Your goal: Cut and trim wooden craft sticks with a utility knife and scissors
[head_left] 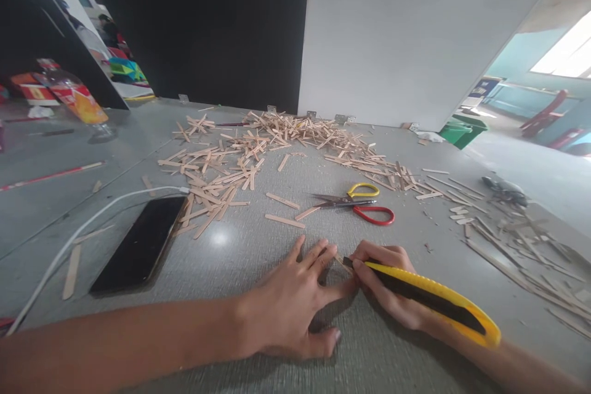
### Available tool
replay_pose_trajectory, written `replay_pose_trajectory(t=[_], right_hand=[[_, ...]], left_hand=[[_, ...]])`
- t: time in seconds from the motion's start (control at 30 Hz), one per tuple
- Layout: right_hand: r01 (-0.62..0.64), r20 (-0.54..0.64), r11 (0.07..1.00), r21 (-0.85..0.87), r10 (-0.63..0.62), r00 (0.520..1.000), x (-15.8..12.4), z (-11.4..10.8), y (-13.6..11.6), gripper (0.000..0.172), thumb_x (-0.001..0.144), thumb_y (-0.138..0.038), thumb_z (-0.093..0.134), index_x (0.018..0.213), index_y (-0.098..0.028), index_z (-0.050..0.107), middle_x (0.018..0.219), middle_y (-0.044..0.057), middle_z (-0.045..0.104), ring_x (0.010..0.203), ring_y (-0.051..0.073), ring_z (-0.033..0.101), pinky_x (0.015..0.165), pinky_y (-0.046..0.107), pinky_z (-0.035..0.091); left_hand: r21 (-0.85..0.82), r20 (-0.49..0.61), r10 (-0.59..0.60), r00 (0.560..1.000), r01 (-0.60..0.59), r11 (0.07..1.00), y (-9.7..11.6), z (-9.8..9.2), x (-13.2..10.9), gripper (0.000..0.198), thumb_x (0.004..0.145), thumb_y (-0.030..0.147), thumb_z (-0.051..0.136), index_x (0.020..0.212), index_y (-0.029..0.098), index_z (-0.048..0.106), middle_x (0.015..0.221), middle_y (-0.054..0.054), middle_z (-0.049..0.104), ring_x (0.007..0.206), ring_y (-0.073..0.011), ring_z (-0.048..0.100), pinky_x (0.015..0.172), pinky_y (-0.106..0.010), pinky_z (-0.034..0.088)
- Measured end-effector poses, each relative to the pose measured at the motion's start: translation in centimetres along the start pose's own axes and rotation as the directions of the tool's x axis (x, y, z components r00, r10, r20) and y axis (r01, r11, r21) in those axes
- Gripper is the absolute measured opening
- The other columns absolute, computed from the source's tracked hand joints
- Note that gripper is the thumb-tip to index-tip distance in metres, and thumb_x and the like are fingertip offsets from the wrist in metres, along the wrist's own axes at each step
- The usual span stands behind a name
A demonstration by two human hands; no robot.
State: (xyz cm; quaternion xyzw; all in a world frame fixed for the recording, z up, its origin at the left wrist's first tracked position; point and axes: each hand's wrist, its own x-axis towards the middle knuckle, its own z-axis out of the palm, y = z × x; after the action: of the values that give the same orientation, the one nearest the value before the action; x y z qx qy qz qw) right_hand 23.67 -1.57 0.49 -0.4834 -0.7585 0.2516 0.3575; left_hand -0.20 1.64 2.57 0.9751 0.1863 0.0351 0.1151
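Observation:
My right hand (385, 283) grips a yellow and black utility knife (429, 297), its handle slanting back over the wrist. The knife's dark blade tip meets a small wooden craft stick (342, 263), mostly hidden between my hands. My left hand (300, 301) lies flat with fingers spread, its fingertips against the stick's far end and the index finger beside it near the blade. Just beyond my hands lie scissors (355, 202) with one yellow and one red handle, blades pointing left. Loose craft sticks (284, 221) rest left of the scissors.
A large pile of craft sticks (295, 129) spreads along the back near black and white panels. Left are a phone (138, 246) with a white cable (92, 221) and a drink bottle (76, 98). Cut strips (503, 258) lie right; a green bin (462, 131) stands beyond.

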Motion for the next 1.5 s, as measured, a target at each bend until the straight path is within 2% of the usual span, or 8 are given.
replay_pose_trajectory(t=[0.37, 0.6, 0.93, 1.07, 1.17, 1.23, 1.37, 1.5], right_hand=[[-0.027, -0.052, 1.000, -0.010, 0.027, 0.998, 0.0, 0.3, -0.2, 0.039, 0.106, -0.042, 0.049, 0.072, -0.024, 0.054, 0.054, -0.004, 0.055, 0.047, 0.014, 0.052, 0.052, 0.028, 0.041], [-0.098, -0.117, 0.986, 0.136, 0.114, 0.987, -0.5, 0.4, 0.2, 0.033, 0.107, -0.042, 0.052, 0.080, -0.024, 0.058, 0.053, -0.005, 0.057, 0.044, 0.014, 0.052, 0.051, 0.027, 0.042], [-0.051, -0.064, 0.998, -0.030, 0.049, 0.997, 0.5, 0.3, -0.4, 0.033, 0.104, -0.041, 0.054, 0.077, -0.023, 0.062, 0.059, -0.004, 0.061, 0.052, 0.013, 0.057, 0.056, 0.026, 0.044], [-0.086, -0.112, 0.995, 0.041, 0.090, 0.990, 0.3, 0.2, 0.0, 0.025, 0.104, -0.044, 0.057, 0.101, -0.022, 0.069, 0.061, -0.003, 0.065, 0.047, 0.013, 0.057, 0.049, 0.025, 0.043], [-0.139, -0.171, 0.979, 0.149, 0.164, 0.971, 0.1, 0.4, 0.5, 0.027, 0.106, -0.046, 0.056, 0.109, -0.022, 0.068, 0.055, -0.005, 0.060, 0.041, 0.012, 0.055, 0.044, 0.024, 0.043], [-0.183, -0.180, 0.961, 0.205, 0.221, 0.959, 0.1, 0.6, 0.9, 0.026, 0.105, -0.047, 0.059, 0.104, -0.023, 0.067, 0.056, -0.005, 0.060, 0.042, 0.012, 0.055, 0.042, 0.022, 0.044], [-0.153, -0.195, 0.940, 0.306, 0.219, 0.956, 0.7, 0.3, 1.0, 0.024, 0.105, -0.039, 0.058, 0.125, -0.028, 0.055, 0.105, 0.008, 0.076, 0.058, 0.014, 0.066, 0.047, 0.025, 0.054], [-0.016, -0.113, 0.971, 0.239, 0.044, 0.993, 1.6, -1.8, 0.1, 0.036, 0.106, -0.030, 0.048, 0.142, -0.034, 0.042, 0.149, 0.016, 0.062, 0.092, 0.023, 0.076, 0.066, 0.036, 0.064]], left_hand=[[0.020, -0.013, -0.003, 1.000, 0.003, 1.000, 0.2, 0.1, -0.1, 0.078, 0.102, 0.057, 0.049, 0.169, 0.027, 0.023, 0.166, -0.027, 0.038, 0.155, -0.0494, 0.033, 0.117, -0.078, 0.029], [0.015, -0.019, 0.005, 1.000, -0.005, 1.000, 0.2, 0.2, -0.1, 0.074, 0.101, 0.059, 0.050, 0.166, 0.027, 0.033, 0.165, -0.028, 0.039, 0.155, -0.0511, 0.032, 0.115, -0.079, 0.031], [0.114, -0.026, 0.027, 0.999, -0.024, 0.993, 0.3, 0.4, -0.3, 0.072, 0.103, 0.059, 0.045, 0.162, 0.019, 0.039, 0.161, -0.032, 0.041, 0.153, -0.0506, 0.035, 0.115, -0.076, 0.034], [0.176, -0.064, 0.034, 0.997, -0.022, 0.984, 0.5, 0.4, -0.2, 0.070, 0.104, 0.059, 0.045, 0.160, 0.018, 0.041, 0.157, -0.033, 0.048, 0.149, -0.0512, 0.043, 0.111, -0.072, 0.040], [0.267, -0.030, -0.068, 0.997, 0.074, 0.961, 0.8, -0.1, 0.2, 0.051, 0.107, 0.030, 0.051, 0.154, 0.012, 0.050, 0.142, -0.029, 0.062, 0.133, -0.0458, 0.059, 0.105, -0.062, 0.048], [0.285, 0.056, -0.154, 0.986, 0.132, 0.949, 0.7, -0.9, 0.5, 0.042, 0.094, 0.006, 0.060, 0.136, 0.005, 0.065, 0.124, -0.025, 0.071, 0.118, -0.0410, 0.067, 0.098, -0.055, 0.053], [0.198, 0.146, -0.214, 0.966, 0.184, 0.963, 0.3, -2.6, 0.5, 0.038, 0.060, 0.004, 0.084, 0.096, 0.005, 0.074, 0.103, -0.018, 0.072, 0.099, -0.0382, 0.068, 0.089, -0.048, 0.057], [0.090, 0.111, -0.229, 0.967, 0.219, 0.971, 0.0, -3.6, -0.7, 0.041, 0.073, 0.005, 0.073, 0.113, 0.009, 0.068, 0.117, -0.018, 0.070, 0.108, -0.0333, 0.067, 0.094, -0.042, 0.054]])
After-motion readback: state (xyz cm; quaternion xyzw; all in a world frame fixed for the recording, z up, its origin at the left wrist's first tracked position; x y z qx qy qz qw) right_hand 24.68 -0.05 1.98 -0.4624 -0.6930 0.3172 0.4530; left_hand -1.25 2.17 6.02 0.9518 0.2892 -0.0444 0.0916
